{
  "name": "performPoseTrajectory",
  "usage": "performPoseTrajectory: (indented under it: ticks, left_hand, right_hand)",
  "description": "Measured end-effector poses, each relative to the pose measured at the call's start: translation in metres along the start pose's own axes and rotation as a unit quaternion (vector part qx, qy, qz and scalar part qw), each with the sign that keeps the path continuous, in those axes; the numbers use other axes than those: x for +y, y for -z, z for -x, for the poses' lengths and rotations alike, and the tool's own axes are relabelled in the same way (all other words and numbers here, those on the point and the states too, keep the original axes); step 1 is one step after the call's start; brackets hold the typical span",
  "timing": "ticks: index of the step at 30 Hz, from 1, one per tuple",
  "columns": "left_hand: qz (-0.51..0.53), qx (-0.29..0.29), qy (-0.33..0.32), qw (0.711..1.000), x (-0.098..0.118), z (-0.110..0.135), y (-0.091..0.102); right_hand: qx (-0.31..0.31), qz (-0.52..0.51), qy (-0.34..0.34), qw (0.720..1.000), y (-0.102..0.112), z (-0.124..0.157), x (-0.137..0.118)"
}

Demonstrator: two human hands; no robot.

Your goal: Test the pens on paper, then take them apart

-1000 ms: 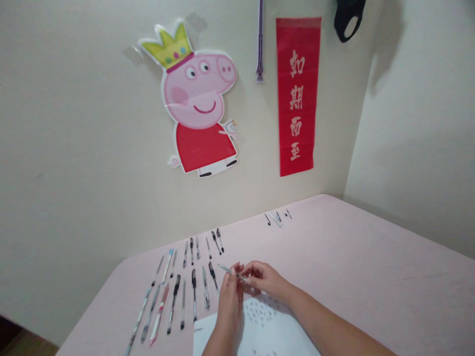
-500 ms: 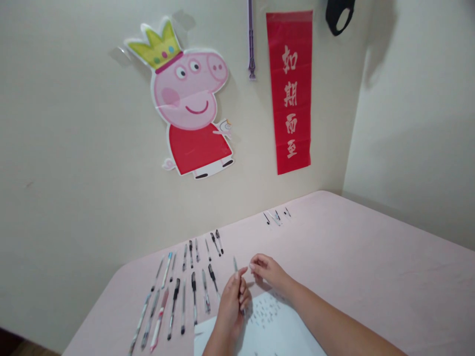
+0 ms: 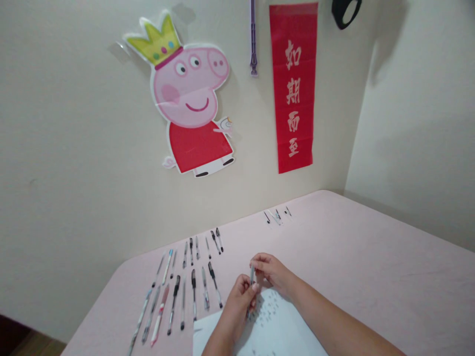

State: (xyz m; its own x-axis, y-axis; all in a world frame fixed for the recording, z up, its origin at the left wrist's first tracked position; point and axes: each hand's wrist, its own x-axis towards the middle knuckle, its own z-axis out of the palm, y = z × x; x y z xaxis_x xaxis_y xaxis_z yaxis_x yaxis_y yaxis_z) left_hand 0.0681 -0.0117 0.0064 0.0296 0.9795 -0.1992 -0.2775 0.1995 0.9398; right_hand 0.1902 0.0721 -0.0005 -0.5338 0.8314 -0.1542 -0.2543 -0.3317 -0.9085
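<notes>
The right hand point(image 3: 270, 272), apart half a second ago, now meets the upper end of the pen point(image 3: 252, 274) gripped in the left hand point(image 3: 240, 299) over the white paper point(image 3: 285, 333), suggesting two-handed handling; whether it grips is unclear.

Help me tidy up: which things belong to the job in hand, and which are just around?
Likely the job's:
pen in the left hand, right hand at its upper end
white paper
pens in rows
perhaps small pieces

Just around:
pig cutout
red banner
purple strap
black item
</notes>
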Motion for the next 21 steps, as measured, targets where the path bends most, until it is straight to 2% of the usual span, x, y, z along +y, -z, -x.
performPoseTrajectory:
  ticks: [6, 11, 17, 21]
  left_hand:
    - [-0.008, 0.012, -0.017, 1.0, -0.004, 0.001, -0.002]
    - [-0.001, 0.002, 0.002, 1.0, -0.003, 0.002, 0.0]
    - [-0.008, -0.006, 0.0, 1.0, -0.01, -0.001, 0.005]
    - [-0.02, -0.009, 0.006, 1.0, -0.006, 0.001, 0.003]
  right_hand:
    - [-0.002, 0.001, 0.03, 1.0, 0.001, 0.002, -0.005]
    - [-0.024, -0.021, 0.055, 0.998, -0.001, 0.009, -0.012]
    - [-0.046, -0.067, 0.036, 0.996, -0.003, 0.012, -0.015]
    - [-0.016, -0.046, 0.029, 0.998, -0.002, 0.009, -0.012]
